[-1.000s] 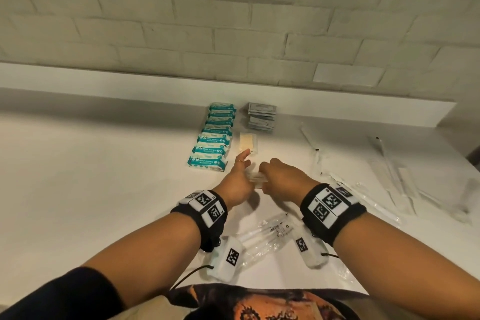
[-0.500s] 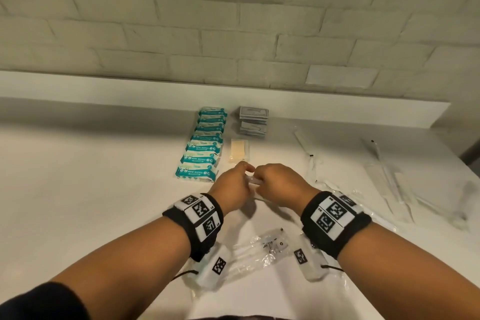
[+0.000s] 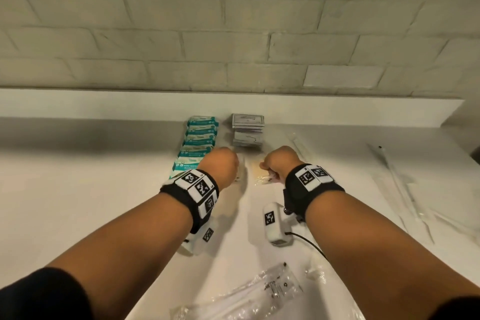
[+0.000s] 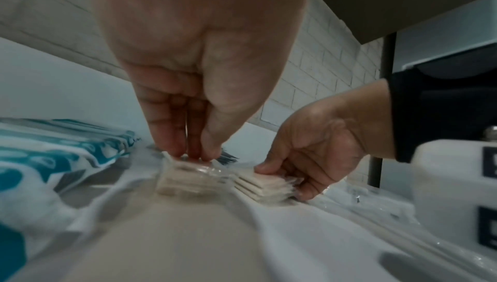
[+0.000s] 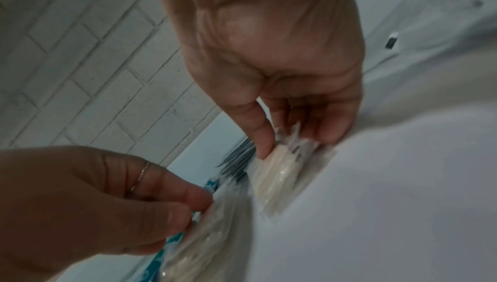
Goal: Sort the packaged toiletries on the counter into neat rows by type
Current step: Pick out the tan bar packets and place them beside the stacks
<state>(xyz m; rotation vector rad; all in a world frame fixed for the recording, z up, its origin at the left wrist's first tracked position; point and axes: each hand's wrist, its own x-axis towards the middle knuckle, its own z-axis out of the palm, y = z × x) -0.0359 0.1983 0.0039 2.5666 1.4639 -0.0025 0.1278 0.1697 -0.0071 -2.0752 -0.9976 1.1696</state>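
Both hands are low over the white counter, in front of the grey sachet stack. My left hand pinches a cream packet in clear wrap by its top edge, right beside the row of teal packets. A second cream packet lies flat on the counter, and my right hand pinches its near end. The two packets sit side by side, a small gap apart. In the right wrist view my left hand shows a thin ring.
Several long clear-wrapped items lie scattered on the right of the counter. A crumpled clear packet lies near the front edge between my forearms. A low ledge and a brick wall close off the back.
Both hands have moved away from me toward the grey sachets and drawn apart, each with a cream packet. They were together a second ago.
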